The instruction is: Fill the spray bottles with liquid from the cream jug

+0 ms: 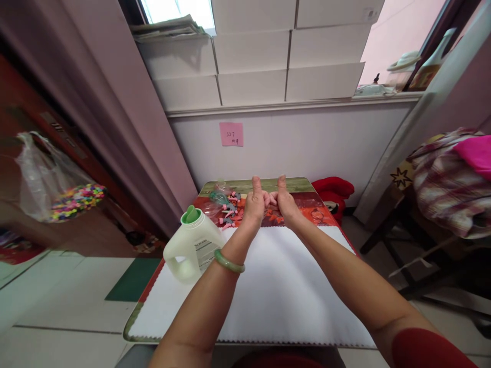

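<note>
My left hand [254, 203] is raised over the far part of the table, fingers curled in and thumb pointing up. Close beside it, my right hand [285, 202] makes the same shape, the knuckles of the two nearly meeting. Nothing shows in either hand. A green bangle [229, 261] circles my left wrist. To the left of that forearm stands a pale jug [188, 250] with a handle and a green spout. Behind the left hand lie several pink and grey spray nozzles [229, 210] and clear and green plastic bottles [218, 198].
A white cloth [284, 286] covers the near part of the table. A pink note [231, 134] is stuck to the wall below white boxes [249, 51]. A bag of colourful pieces [76, 202] hangs at left. On the right, clothes [448, 179] are heaped beside a red plush toy [333, 191].
</note>
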Demonstrator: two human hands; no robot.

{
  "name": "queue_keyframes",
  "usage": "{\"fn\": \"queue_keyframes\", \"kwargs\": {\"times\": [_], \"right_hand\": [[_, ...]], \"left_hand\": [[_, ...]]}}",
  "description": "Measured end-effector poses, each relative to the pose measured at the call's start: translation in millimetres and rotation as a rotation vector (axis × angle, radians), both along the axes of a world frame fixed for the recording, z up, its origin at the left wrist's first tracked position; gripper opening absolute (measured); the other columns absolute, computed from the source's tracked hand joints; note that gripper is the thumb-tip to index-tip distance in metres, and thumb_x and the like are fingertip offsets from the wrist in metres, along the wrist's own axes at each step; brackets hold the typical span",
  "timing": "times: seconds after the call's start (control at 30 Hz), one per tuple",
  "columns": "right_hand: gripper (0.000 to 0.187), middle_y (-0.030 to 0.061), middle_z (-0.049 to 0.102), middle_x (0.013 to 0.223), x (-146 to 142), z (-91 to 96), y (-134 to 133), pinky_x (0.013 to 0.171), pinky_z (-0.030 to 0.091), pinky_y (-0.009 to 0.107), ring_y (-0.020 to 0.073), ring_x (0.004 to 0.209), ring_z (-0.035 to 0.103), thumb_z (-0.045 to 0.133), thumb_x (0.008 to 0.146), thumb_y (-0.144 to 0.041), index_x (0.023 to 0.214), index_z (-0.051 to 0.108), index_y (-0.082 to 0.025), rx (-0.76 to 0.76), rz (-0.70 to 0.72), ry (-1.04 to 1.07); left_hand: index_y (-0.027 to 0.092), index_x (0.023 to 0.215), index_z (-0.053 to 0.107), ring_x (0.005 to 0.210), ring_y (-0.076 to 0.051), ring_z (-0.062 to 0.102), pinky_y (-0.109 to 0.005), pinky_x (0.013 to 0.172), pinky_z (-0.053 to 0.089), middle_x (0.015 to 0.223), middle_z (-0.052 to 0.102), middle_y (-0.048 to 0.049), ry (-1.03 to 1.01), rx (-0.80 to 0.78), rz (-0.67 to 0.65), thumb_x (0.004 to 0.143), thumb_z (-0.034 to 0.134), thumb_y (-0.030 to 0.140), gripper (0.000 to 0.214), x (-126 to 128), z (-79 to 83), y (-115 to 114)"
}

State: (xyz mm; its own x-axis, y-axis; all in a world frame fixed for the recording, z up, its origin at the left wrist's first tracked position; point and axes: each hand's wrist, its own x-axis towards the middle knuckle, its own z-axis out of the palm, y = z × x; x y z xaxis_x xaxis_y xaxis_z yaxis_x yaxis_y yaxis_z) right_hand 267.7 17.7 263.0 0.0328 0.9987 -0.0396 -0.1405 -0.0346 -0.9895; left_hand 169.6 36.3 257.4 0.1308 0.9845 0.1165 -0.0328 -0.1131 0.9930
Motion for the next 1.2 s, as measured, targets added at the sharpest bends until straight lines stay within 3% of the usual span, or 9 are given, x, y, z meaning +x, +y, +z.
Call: {"fn": "queue_keyframes", "kwargs": {"times": [0.1,0.2,0.3,0.4,0.47,0.57,0.77,1.03,1.2], "right_hand": [[0.079,-0.0060,0.027,0.042,1.0,-4.4,4.7,0.039,0.015,0.023,0.0061,0.038,0.020,0.019,0.081,-0.094,0.048,0.031,-0.023,0.017,0.026,0.010],[0.076,-0.0057,0.035,0.043,5.2,-26.7,10.0,0.037,0.019,0.022,0.0064,0.036,0.028,0.029,0.082,-0.093,0.053,0.037,-0.023,0.007,0.066,0.012],[0.067,-0.0010,0.058,0.057,11.0,-71.3,11.9,0.040,0.034,0.020,0.0087,0.042,0.049,0.037,0.088,-0.084,0.075,0.054,-0.020,-0.098,0.010,-0.060],[0.050,0.0043,0.072,0.080,11.9,-123.9,11.5,0.048,0.046,0.021,0.0113,0.053,0.063,0.048,0.092,-0.069,0.097,0.056,-0.020,-0.202,-0.020,-0.282],[0.041,0.0062,0.073,0.087,5.7,-152.9,13.3,0.051,0.048,0.022,0.0123,0.057,0.067,0.058,0.091,-0.059,0.097,0.057,-0.019,-0.222,-0.002,-0.382],[0.028,0.0052,0.074,0.088,-16.0,-179.6,22.7,0.060,0.051,0.024,0.0143,0.066,0.070,0.063,0.091,-0.045,0.095,0.062,-0.018,-0.177,0.042,-0.517],[0.021,0.0043,0.077,0.105,-81.4,-193.2,60.8,0.088,0.050,0.032,0.0217,0.098,0.072,0.069,0.087,-0.038,0.102,0.071,-0.024,-0.026,0.118,-0.823],[0.038,0.0157,0.070,0.123,-140.7,-207.2,114.6,0.091,0.050,0.040,0.0335,0.114,0.068,0.073,0.082,-0.036,0.118,0.071,-0.022,-0.067,0.162,-1.103],[0.029,0.0158,0.073,0.111,-151.0,-211.0,124.5,0.089,0.052,0.039,0.0317,0.107,0.071,0.069,0.087,-0.035,0.113,0.075,-0.022,-0.056,0.209,-1.155]], "left_hand": [[0.024,0.043,0.036,0.036,-0.011,0.031,-0.026,0.040,0.023,0.037,0.029,0.0015,-0.038,-0.006,-0.018,0.081,0.017,0.092,0.080,-0.3,-2.9,3.3],[0.024,0.051,0.040,0.038,-0.011,0.036,-0.026,0.042,0.032,0.043,0.038,0.0019,0.146,0.044,-0.019,0.087,0.014,0.086,0.077,-9.2,-29.1,-0.8],[0.022,0.061,0.052,0.050,-0.016,0.055,-0.032,0.056,0.048,0.056,0.057,-0.0027,0.403,0.077,-0.011,0.092,0.026,0.077,0.068,-31.1,-82.4,-22.4],[0.018,0.083,0.067,0.087,-0.029,0.070,-0.049,0.086,0.054,0.093,0.074,-0.0139,0.558,0.097,0.007,0.081,0.063,0.064,0.046,-59.7,-143.3,-55.2],[0.017,0.103,0.071,0.119,-0.038,0.063,-0.058,0.106,0.044,0.125,0.069,-0.0205,0.637,0.119,-0.014,0.075,0.073,0.051,0.045,-76.5,-176.2,-74.3],[0.017,0.126,0.066,0.144,-0.039,0.044,-0.061,0.120,0.028,0.152,0.052,-0.0207,0.728,0.159,-0.079,0.077,0.073,0.037,0.053,-92.2,-207.8,-90.2],[0.013,0.145,0.053,0.150,-0.036,0.037,-0.059,0.124,0.026,0.158,0.045,-0.0195,1.085,0.337,-0.137,0.092,0.060,0.038,0.058,-97.6,-231.1,-91.7],[0.016,0.144,0.053,0.149,-0.037,0.038,-0.060,0.123,0.029,0.157,0.046,-0.0187,1.060,0.359,-0.113,0.090,0.064,0.038,0.060,-100.2,-242.1,-91.8],[0.018,0.144,0.053,0.147,-0.038,0.040,-0.063,0.121,0.030,0.157,0.047,-0.0184,1.012,0.369,-0.092,0.089,0.065,0.039,0.060,-101.3,-245.1,-91.8]]}}
